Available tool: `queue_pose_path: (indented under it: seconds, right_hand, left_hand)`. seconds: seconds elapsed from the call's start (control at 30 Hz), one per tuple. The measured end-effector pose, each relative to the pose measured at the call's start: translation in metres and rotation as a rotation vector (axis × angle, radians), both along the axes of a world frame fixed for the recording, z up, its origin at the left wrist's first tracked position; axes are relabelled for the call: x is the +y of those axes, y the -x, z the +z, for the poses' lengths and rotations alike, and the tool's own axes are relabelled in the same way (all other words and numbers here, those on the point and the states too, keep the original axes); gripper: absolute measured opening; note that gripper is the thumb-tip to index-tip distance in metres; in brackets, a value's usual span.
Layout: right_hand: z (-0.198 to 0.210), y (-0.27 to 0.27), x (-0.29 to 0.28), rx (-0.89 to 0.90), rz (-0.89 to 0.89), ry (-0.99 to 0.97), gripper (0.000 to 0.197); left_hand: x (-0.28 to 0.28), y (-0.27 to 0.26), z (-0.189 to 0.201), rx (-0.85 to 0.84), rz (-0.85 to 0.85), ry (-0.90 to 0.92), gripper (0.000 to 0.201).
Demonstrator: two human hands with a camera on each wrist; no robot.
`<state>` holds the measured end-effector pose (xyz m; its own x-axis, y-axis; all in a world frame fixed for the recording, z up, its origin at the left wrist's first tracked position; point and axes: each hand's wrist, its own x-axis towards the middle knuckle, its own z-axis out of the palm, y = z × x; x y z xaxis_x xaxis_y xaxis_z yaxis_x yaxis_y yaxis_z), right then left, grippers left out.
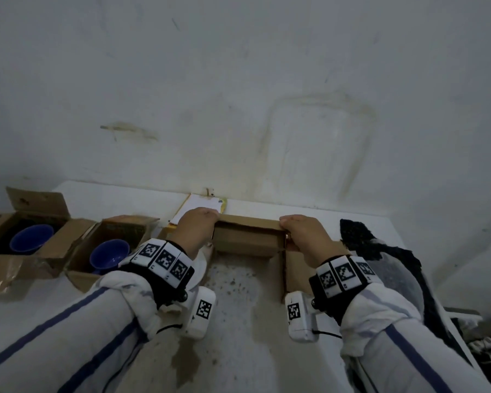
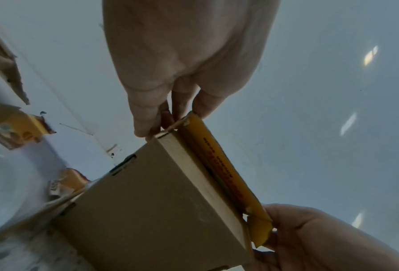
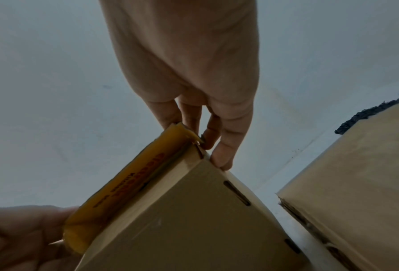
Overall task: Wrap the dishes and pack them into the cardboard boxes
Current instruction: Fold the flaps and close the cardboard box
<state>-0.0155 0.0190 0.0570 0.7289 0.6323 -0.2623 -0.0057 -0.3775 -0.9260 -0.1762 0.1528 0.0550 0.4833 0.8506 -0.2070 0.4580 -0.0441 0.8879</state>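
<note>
A brown cardboard box (image 1: 247, 242) stands on the white table at the centre, its far flap raised. My left hand (image 1: 210, 215) pinches the flap's left corner and my right hand (image 1: 285, 225) pinches its right corner. In the left wrist view my left hand (image 2: 161, 126) holds the yellow printed flap (image 2: 217, 165) at its end. From the right wrist, my right hand (image 3: 205, 144) is seen at the other end of that flap (image 3: 129, 183). The rim of a white plate (image 1: 201, 268) shows under my left wrist. A white speckled sheet (image 1: 233, 282) lies in front of the flap.
Two open cardboard boxes (image 1: 0, 251) (image 1: 80, 270) stand at the left, each with a blue bowl (image 1: 31, 236) (image 1: 109, 255) inside. A paper pad (image 1: 201, 207) lies against the wall behind the box. A dark cloth (image 1: 380, 251) is heaped at the right.
</note>
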Motion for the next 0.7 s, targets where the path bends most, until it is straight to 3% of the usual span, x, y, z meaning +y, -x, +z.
queue_pose_path:
  seconds: [0.07, 0.23, 0.47, 0.57, 0.7]
  right_hand:
    - [0.002, -0.004, 0.004, 0.023, -0.044, -0.051, 0.019]
    - [0.007, -0.011, 0.012, 0.063, -0.076, -0.101, 0.021]
    - [-0.004, -0.019, 0.017, -0.196, -0.033, 0.023, 0.047]
    - [-0.006, -0.018, 0.019, -0.33, -0.004, 0.081, 0.052]
    - [-0.007, -0.019, 0.021, -0.371, -0.025, 0.09, 0.05]
  left_hand:
    - [0.005, -0.003, 0.006, 0.04, -0.034, -0.053, 0.04]
    - [0.02, -0.015, 0.001, -0.087, -0.073, 0.038, 0.035]
    - [0.039, -0.016, -0.02, -0.144, -0.2, -0.048, 0.061]
    - [0.035, -0.016, -0.02, -0.123, -0.175, -0.151, 0.062]
    - [0.035, -0.018, -0.023, -0.16, -0.165, -0.18, 0.055]
